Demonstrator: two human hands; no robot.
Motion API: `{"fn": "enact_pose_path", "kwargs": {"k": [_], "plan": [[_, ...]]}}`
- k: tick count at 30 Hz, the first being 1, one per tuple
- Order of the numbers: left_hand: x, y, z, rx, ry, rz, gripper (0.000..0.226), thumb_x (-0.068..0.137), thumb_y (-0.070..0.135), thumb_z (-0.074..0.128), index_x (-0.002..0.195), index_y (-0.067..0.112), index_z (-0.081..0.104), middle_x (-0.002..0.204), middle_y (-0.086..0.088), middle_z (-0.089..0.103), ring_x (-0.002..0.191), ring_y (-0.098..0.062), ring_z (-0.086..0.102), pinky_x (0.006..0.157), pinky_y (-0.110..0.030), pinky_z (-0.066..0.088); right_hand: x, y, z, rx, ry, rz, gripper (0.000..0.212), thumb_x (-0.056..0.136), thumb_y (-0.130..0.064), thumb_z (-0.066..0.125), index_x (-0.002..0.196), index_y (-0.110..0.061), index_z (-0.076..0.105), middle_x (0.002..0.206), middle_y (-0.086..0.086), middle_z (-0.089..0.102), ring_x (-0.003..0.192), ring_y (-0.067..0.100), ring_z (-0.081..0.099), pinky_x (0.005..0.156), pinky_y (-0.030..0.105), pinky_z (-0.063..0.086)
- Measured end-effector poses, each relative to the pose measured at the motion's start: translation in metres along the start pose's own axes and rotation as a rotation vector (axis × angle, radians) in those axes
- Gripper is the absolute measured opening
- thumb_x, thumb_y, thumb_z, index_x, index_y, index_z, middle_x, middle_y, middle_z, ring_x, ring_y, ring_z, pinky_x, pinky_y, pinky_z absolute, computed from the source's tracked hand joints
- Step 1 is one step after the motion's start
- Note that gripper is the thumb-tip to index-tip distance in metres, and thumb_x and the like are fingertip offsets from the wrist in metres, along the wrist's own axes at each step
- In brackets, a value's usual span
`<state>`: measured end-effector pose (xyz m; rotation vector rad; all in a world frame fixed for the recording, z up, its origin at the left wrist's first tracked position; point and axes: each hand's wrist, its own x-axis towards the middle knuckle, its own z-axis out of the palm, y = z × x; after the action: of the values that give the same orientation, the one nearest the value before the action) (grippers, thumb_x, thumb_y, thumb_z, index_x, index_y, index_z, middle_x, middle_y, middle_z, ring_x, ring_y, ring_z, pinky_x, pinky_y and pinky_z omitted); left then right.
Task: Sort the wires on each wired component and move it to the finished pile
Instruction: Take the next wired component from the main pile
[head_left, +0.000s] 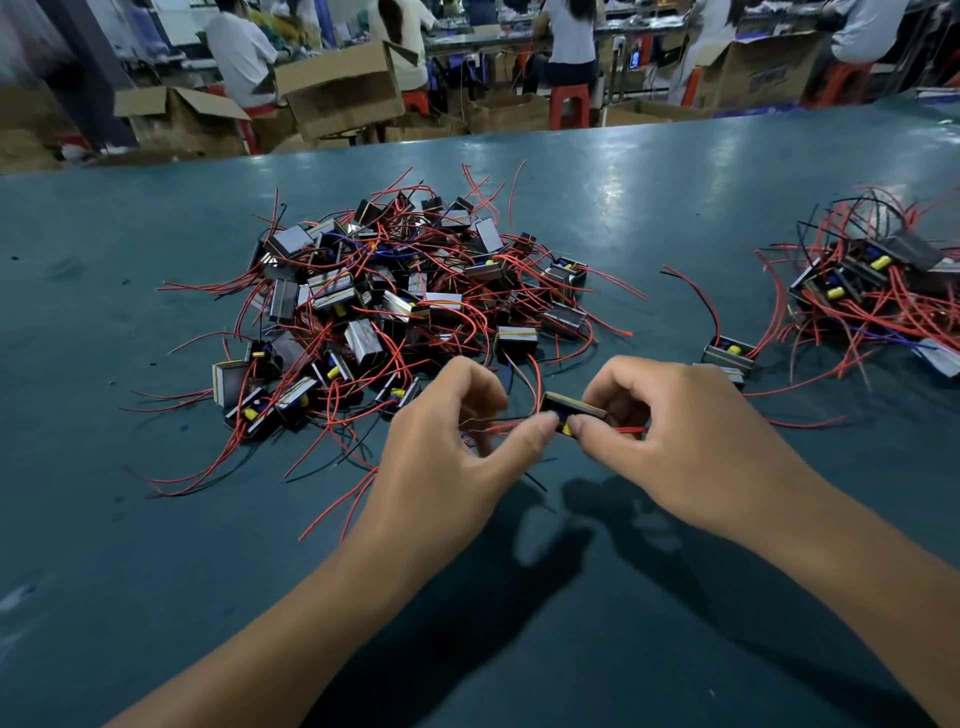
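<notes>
Teal desk spreads under both hands at centre frame: the right hand pinches the wired component, the left hand pinches its wires leftward; the finished pile lies upper right, nearer the right hand; the unsorted heap sits above

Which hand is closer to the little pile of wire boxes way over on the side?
The right hand. The smaller pile lies up and to its right, across bare table. The left hand sits farther away, on the other side of the held component.
</notes>
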<state>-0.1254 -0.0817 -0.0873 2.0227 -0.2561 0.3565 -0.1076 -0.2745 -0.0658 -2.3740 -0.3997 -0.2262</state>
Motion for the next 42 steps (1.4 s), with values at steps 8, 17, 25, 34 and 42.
{"fn": "enact_pose_path", "kwargs": {"k": [8,17,25,34,42], "plan": [[0.000,-0.001,0.001,-0.379,-0.089,-0.142,0.013,0.087,0.023,0.072,0.078,0.015,0.066,0.061,-0.001,0.063,0.047,-0.016,0.053,0.047,-0.029,0.045,0.001,0.002,0.000,0.111,0.058,0.091,0.017,0.078,-0.037,0.070,0.068,-0.024,0.065,0.061,-0.010,0.065,0.055,0.006,0.056,0.051,0.016,0.042],[0.001,-0.003,-0.001,-0.480,-0.092,-0.193,0.016,0.091,0.008,0.070,0.075,0.011,0.070,0.072,-0.008,0.070,0.056,-0.016,0.059,0.044,-0.026,0.048,0.004,0.008,0.001,0.216,-0.032,0.189,0.022,0.079,-0.041,0.066,0.069,-0.022,0.067,0.061,-0.005,0.069,0.046,0.007,0.050,0.049,0.022,0.042],[0.002,-0.004,-0.005,-0.408,-0.064,-0.172,0.011,0.085,0.020,0.068,0.076,0.014,0.071,0.069,-0.008,0.068,0.052,-0.016,0.057,0.045,-0.028,0.048,0.007,0.011,-0.002,0.318,-0.136,0.236,0.016,0.084,-0.038,0.065,0.073,-0.027,0.071,0.065,-0.008,0.072,0.052,0.008,0.056,0.059,0.032,0.048],[0.005,-0.003,-0.012,-0.358,-0.046,-0.112,0.014,0.093,0.005,0.068,0.079,0.007,0.069,0.065,-0.006,0.066,0.052,-0.017,0.058,0.045,-0.026,0.047,0.010,0.016,-0.007,0.135,-0.118,0.179,0.022,0.086,-0.041,0.063,0.071,-0.026,0.069,0.064,-0.016,0.070,0.050,0.006,0.057,0.048,0.019,0.043],[0.019,-0.009,-0.030,-0.288,0.089,-0.087,0.007,0.090,0.011,0.063,0.084,0.011,0.068,0.071,-0.003,0.068,0.059,-0.015,0.058,0.051,-0.026,0.049,0.022,0.038,-0.026,-0.170,-0.302,0.174,0.028,0.089,-0.043,0.061,0.069,-0.027,0.072,0.066,-0.010,0.071,0.060,0.011,0.063,0.061,0.037,0.051]]}}
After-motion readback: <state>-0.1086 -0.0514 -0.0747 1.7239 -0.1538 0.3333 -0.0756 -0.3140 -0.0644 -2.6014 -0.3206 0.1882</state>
